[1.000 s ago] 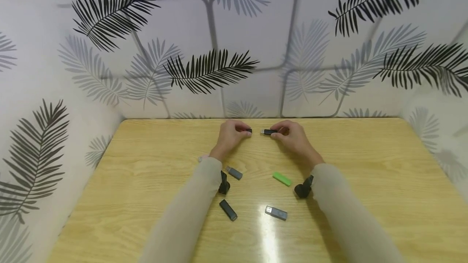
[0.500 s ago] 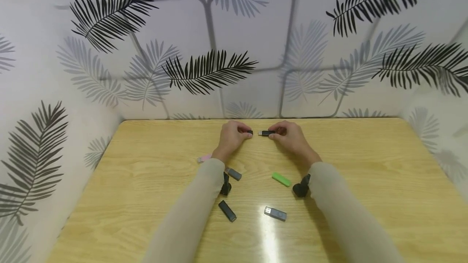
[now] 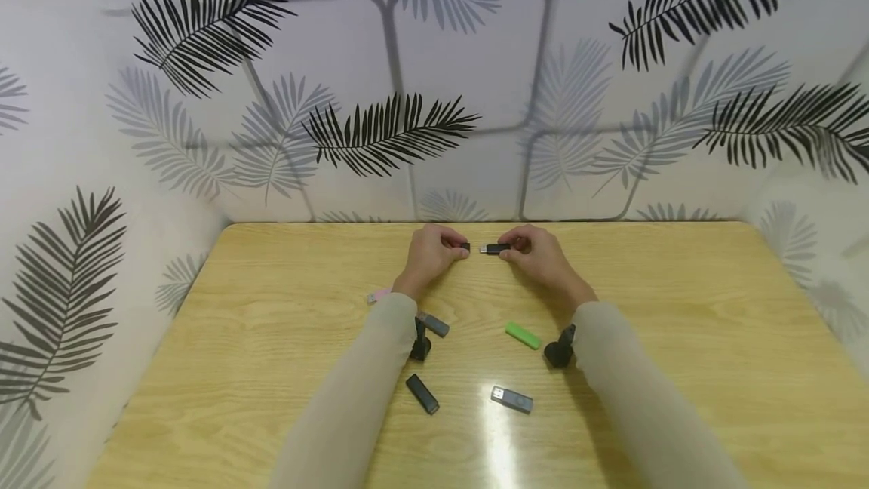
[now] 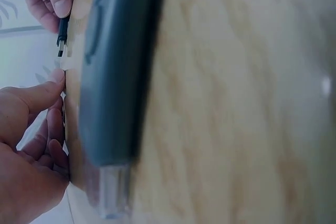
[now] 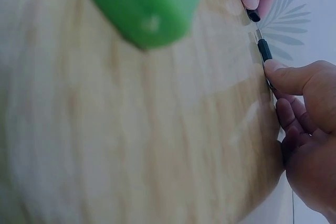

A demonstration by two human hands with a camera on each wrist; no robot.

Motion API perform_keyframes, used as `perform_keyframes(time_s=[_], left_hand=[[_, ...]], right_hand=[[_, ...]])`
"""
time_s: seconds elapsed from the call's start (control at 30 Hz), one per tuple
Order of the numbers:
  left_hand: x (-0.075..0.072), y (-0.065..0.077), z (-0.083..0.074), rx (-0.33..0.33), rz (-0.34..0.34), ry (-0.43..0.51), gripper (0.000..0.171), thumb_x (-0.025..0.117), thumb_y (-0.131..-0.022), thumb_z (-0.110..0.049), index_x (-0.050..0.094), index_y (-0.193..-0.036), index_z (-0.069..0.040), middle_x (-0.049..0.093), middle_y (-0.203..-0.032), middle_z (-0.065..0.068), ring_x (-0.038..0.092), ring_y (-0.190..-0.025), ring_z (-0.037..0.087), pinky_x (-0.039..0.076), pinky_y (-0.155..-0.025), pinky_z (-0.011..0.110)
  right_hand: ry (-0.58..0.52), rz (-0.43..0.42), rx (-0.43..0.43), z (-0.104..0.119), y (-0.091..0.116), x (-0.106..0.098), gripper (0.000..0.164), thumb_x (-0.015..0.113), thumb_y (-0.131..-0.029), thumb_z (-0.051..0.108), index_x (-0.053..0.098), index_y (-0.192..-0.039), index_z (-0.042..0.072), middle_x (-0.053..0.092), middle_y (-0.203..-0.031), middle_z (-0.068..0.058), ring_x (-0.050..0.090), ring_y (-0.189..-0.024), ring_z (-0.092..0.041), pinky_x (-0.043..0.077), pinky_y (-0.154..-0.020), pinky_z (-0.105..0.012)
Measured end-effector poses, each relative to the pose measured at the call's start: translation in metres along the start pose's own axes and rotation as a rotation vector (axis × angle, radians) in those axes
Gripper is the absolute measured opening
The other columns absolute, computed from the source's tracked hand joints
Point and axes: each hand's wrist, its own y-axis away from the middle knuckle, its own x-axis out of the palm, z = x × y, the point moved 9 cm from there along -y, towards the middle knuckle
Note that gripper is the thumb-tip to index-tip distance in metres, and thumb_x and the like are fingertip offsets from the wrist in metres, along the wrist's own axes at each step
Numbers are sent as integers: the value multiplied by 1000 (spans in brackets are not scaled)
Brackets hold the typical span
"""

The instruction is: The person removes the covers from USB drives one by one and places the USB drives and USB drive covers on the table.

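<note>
Near the far edge of the table, my right hand (image 3: 541, 253) pinches a black USB stick (image 3: 497, 249) between thumb and fingers, its metal plug pointing left. Facing it across a small gap, my left hand (image 3: 428, 251) pinches a small black cap (image 3: 465, 247), mostly covered by the fingertips. The right wrist view shows the cap (image 5: 253, 15) and the stick's plug (image 5: 259, 34) nearly in line but apart. From the left wrist, the USB stick (image 4: 62, 31) appears beyond my left thumb, while the cap is hidden there.
Below the hands lie a pink USB stick (image 3: 379, 296), partly behind the left wrist, a grey-blue stick (image 3: 434, 324), a green one (image 3: 523, 336), a black one (image 3: 423, 394) and a grey one (image 3: 512, 400). A patterned wall (image 3: 468, 172) stands right behind the wooden table (image 3: 679, 308).
My right hand has moved slightly left with the USB stick, narrowing the gap to the cap. My left forearm has shifted a little right, uncovering more of the pink stick.
</note>
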Motion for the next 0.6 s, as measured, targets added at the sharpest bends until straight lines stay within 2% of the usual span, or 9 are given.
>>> perform_keyframes(time_s=[0.23, 0.4, 0.6], left_hand=[[-1, 1, -1, 23, -3, 9, 15, 84, -87, -11, 81, -102, -6, 74, -89, 5, 68, -78, 17, 55, -71, 29], [0, 1, -2, 30, 13, 27, 19, 84, -87, -10, 80, -105, -5, 74, -92, 6, 69, -80, 18, 56, -73, 29], [-2, 4, -5, 25, 40, 85, 22, 81, -88, -4, 77, -110, -2, 74, -98, 11, 69, -88, 23, 57, -80, 34]], right_hand=[[-32, 11, 20, -1, 4, 0, 21, 75, -94, 6, 72, -114, -2, 67, -118, -18, 61, -102, -31, 50, -91, -44], [-62, 7, 27, -3, 4, -1, 23, 75, -94, 5, 71, -116, -2, 67, -118, -18, 61, -102, -31, 49, -91, -44], [-93, -9, 42, -8, 3, -3, 27, 77, -93, 8, 71, -117, -1, 69, -116, -17, 61, -101, -28, 49, -90, -38]])
